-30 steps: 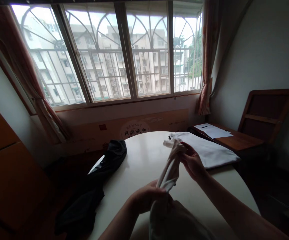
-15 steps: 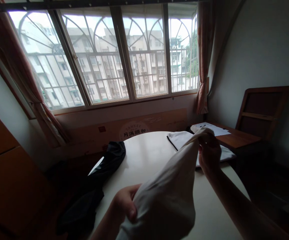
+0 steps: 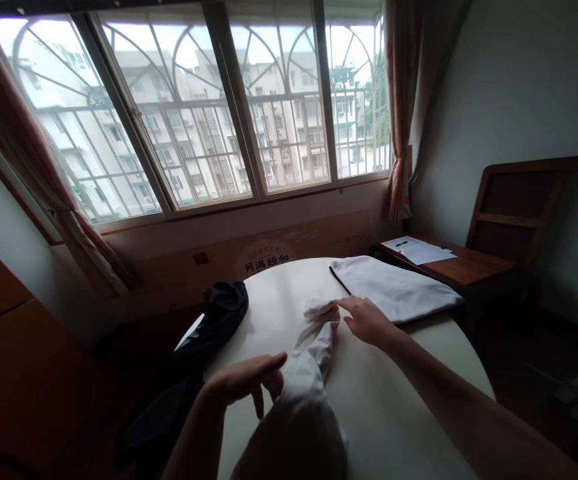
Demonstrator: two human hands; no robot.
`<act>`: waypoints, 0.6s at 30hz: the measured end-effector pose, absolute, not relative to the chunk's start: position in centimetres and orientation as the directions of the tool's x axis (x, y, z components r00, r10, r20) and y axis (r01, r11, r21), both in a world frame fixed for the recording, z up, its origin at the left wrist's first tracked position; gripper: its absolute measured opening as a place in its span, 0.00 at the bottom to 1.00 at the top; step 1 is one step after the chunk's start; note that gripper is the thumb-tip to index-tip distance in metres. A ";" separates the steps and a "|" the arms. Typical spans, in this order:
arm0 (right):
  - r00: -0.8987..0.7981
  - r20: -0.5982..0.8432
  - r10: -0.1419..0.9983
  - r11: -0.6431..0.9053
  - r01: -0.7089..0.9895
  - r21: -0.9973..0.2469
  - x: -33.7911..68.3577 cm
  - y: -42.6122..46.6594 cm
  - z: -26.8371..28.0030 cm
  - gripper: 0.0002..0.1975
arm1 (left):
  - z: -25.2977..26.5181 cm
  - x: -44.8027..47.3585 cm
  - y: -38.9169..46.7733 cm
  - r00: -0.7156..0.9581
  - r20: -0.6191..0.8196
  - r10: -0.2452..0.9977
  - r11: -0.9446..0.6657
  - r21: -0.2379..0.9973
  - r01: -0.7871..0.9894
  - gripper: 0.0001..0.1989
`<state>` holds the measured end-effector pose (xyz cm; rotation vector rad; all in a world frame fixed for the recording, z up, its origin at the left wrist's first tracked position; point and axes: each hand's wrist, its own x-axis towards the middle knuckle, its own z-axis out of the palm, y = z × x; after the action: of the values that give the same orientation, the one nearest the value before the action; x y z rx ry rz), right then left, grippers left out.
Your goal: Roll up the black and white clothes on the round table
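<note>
A white cloth garment [image 3: 306,393], its exact kind unclear, lies bunched lengthwise on the round white table [image 3: 273,300], and its near end is dark in shadow. Over the garment's left edge hovers my left hand [image 3: 246,381], thumb stretched out and fingers apart. My right hand [image 3: 369,323] is at the crumpled far end, fingers extended, with a fingertip at or just touching the fabric. Neither hand grips it. Beyond my right hand lies a flat, folded white garment [image 3: 396,290] with a black strip along its left edge.
Dark clothing [image 3: 226,313] drapes over the table's left edge. A wooden side table [image 3: 479,267] at the right holds paper sheets [image 3: 426,252] and a pen. Behind it stands a wooden-framed chair back [image 3: 511,200]. A barred window and curtains fill the far wall.
The white garment, held up between both hands before, now rests on the table. Both hands have let go; the right came down and left. The view has shifted slightly.
</note>
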<state>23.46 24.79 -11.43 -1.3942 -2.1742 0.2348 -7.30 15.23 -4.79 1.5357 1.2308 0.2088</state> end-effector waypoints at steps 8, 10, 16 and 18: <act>-0.335 0.345 0.876 0.478 0.689 -0.545 21.7 23.2 -10.3 0.15 | -6.4 -4.3 17.3 0.170 0.022 0.985 -0.166 0.369 0.915 0.22; -0.346 0.316 0.883 0.467 0.714 -0.522 21.5 23.1 -10.5 0.14 | -6.8 -3.1 17.7 0.185 0.113 0.976 -0.211 0.310 0.927 0.17; -0.111 0.502 0.858 0.414 0.727 -0.548 22.5 23.9 -10.5 0.14 | -6.8 1.5 20.3 0.289 -0.005 0.957 -0.278 0.263 0.924 0.19; -0.038 0.582 0.812 0.440 0.695 -0.569 23.2 24.3 -10.6 0.14 | -7.1 3.2 21.5 0.318 -0.040 0.947 -0.298 0.256 0.920 0.23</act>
<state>23.17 24.31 -10.58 -1.2964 -1.7711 0.1598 3.17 21.45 -7.06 2.3526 1.7011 0.1732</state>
